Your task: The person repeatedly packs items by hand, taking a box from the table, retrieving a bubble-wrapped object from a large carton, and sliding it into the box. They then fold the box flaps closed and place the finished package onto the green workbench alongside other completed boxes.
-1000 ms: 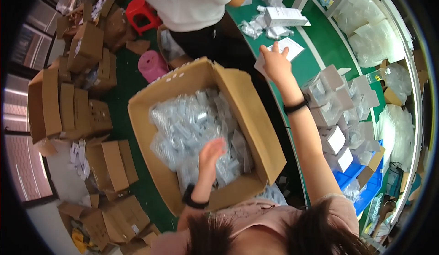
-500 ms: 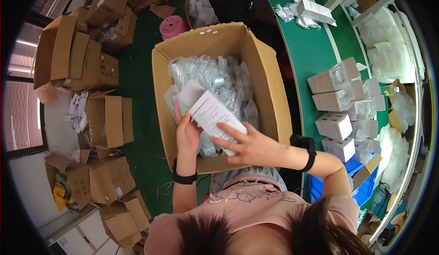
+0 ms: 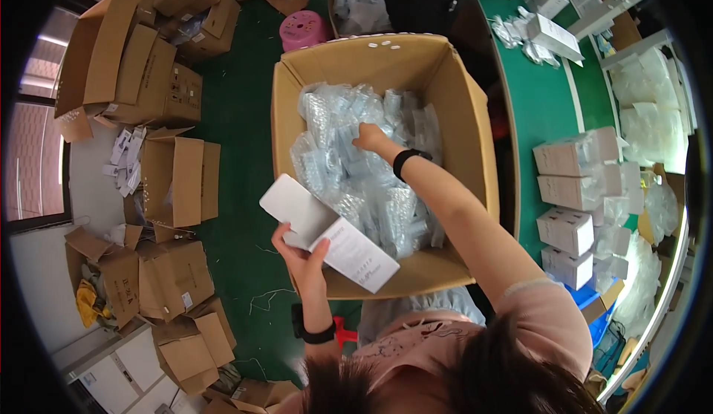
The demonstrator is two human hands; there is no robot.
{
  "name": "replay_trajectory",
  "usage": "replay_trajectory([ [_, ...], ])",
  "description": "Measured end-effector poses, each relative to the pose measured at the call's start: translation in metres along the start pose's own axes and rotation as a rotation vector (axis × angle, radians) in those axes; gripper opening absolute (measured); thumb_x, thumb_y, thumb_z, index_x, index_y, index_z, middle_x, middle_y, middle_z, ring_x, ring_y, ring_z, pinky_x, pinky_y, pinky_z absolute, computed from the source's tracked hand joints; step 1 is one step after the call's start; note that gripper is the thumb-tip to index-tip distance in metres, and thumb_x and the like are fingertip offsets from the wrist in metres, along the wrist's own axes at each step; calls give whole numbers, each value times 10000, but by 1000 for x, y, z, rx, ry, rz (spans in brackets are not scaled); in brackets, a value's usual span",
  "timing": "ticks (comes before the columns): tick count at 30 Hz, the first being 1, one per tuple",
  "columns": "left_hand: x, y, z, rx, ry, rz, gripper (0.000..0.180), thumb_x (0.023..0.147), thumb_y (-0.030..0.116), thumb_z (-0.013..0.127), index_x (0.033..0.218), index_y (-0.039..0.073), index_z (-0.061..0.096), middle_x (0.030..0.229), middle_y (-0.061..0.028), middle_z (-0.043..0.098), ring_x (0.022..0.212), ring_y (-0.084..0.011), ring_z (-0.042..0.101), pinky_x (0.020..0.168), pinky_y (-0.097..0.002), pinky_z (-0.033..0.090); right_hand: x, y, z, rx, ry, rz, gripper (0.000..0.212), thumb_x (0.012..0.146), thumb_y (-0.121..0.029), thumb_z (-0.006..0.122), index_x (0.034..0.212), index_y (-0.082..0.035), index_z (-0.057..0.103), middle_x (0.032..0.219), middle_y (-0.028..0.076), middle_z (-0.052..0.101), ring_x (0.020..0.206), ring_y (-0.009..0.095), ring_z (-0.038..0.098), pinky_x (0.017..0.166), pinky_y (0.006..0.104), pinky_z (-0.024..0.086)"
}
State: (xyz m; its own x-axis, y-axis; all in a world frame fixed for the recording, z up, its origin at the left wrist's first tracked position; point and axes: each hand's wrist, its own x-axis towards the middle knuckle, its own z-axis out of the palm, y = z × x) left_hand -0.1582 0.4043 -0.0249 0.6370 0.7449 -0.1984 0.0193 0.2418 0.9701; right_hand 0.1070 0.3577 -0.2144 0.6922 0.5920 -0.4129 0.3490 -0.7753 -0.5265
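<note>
My left hand (image 3: 306,262) grips a white box (image 3: 355,256) over the near left edge of a large carton (image 3: 475,147). The box is tilted and its long flap stands open at the upper left. Printed lines cover one face of it. Inside the carton lies a heap of clear bubble-wrapped packets (image 3: 364,206). My right hand (image 3: 369,138) reaches into the heap near its middle, touching the packets with curled fingers. What those fingers hold, if anything, is hidden.
On the green table (image 3: 531,95) at right stand several white boxes (image 3: 564,228), some with open flaps. Brown cartons (image 3: 178,273) line the left side. A pink stool (image 3: 303,31) and a person in dark trousers (image 3: 420,5) are beyond the carton.
My right hand has left the white box and moved into the bubble-wrapped packets. My left hand has brought the box nearer me, and its flap shows more fully.
</note>
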Motion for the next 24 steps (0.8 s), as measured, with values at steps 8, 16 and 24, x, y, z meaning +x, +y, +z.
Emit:
replay_trajectory([
  [8,-12,-8,-22,78,104,10,622,632,-91,616,1139,77,297,1091,-99,391,1057,-218,419,927,-349,339,21,-39,67,143,331,277,847,640,-220,700,1258,36,179,980,280,528,940,379,531,793,424,445],
  [16,10,6,20,353,-201,261,666,607,23,754,1061,68,269,1161,-151,364,1091,-233,399,895,-355,364,-105,-51,-144,845,634,-113,660,726,-113,582,1272,-58,215,1085,167,484,943,281,541,767,379,460],
  [24,-56,28,150,457,-823,501,692,582,143,800,1021,53,274,1185,-259,382,1035,-304,453,879,-387,365,-347,-26,-230,1783,1079,-117,468,758,-8,553,1159,-60,316,1029,72,477,953,154,482,828,320,416],
])
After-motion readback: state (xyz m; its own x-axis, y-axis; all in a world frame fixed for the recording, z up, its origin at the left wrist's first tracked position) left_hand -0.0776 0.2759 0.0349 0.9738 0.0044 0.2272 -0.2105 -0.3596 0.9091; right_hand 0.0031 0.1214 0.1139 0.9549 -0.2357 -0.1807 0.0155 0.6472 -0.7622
